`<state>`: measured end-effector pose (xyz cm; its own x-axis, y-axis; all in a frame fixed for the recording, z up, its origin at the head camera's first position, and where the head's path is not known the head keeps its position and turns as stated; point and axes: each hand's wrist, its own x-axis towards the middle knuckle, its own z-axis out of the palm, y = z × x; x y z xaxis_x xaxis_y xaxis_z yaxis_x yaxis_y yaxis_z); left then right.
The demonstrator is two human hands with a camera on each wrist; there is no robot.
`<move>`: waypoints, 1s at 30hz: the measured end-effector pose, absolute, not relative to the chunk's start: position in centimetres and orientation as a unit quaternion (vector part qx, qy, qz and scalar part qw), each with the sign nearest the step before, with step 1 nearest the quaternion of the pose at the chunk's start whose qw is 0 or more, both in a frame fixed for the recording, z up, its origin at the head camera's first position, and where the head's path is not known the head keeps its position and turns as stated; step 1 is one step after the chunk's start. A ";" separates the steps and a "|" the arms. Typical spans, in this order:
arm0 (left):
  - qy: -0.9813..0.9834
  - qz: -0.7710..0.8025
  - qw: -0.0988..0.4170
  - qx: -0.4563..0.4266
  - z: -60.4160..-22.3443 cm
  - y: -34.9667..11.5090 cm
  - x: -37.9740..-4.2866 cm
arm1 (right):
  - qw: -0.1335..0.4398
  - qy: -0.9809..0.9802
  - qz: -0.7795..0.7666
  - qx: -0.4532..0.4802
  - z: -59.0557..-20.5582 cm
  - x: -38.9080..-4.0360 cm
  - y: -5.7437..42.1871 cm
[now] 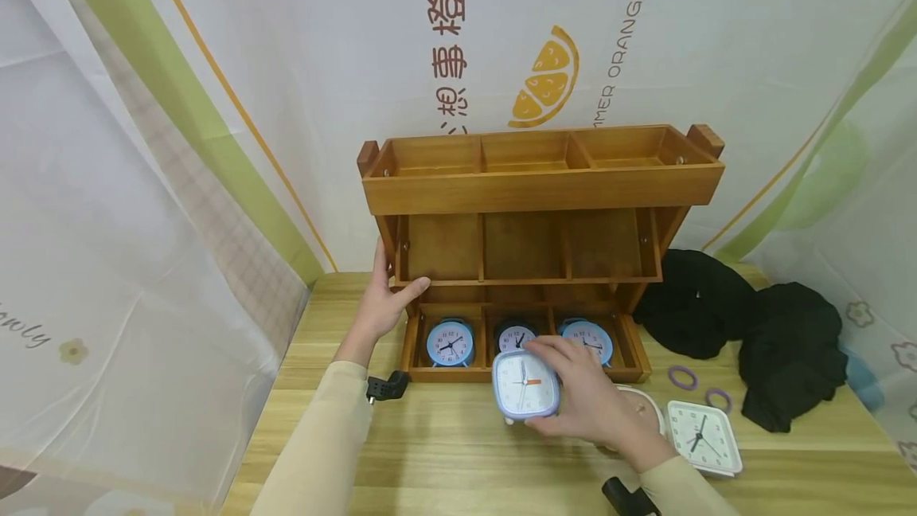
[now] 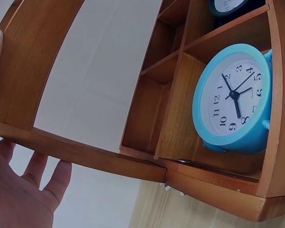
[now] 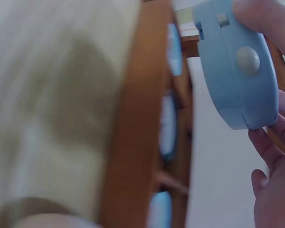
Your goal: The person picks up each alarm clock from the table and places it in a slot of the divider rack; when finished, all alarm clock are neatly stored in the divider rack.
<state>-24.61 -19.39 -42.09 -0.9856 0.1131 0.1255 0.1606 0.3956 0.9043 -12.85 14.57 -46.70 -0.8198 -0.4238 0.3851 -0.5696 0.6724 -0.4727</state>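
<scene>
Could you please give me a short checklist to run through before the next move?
1. Right hand gripping the square blue clock: ok; thumb below, fingers above.
2. Wooden box steadied: ok; the left hand touches its left side.
3. Spare compartment in the bottom tier: not ok; its three compartments hold the left clock, middle clock and right clock.
4. White clock off the table: not ok; it lies there on the right.
5. Pale object beside the white clock identified: cannot tell; the right hand partly hides it.

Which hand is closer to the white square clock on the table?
Right. The right hand holds a blue clock, left of the white clock; the left hand, farther off, grips the wooden box at its left side.
</scene>
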 end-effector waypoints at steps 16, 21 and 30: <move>-0.839 -0.538 0.021 -0.078 -42.1 -19.6 -24.7 | 0.204 -0.861 0.342 0.316 -38.2 -19.5 9.7; -0.836 -0.542 0.022 -0.079 -41.9 -19.6 -24.8 | 0.200 -0.868 0.340 0.300 -36.8 -22.0 7.6; -0.834 -0.547 0.002 -0.072 -41.5 -19.3 -24.6 | 0.191 -0.881 0.327 0.284 -35.9 -25.0 5.5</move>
<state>-24.58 -19.34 -41.50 -0.9897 0.1183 0.0812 0.1217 0.3921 0.9118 -25.03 5.49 -35.88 -0.7651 -0.3751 0.5234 -0.6260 0.6239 -0.4678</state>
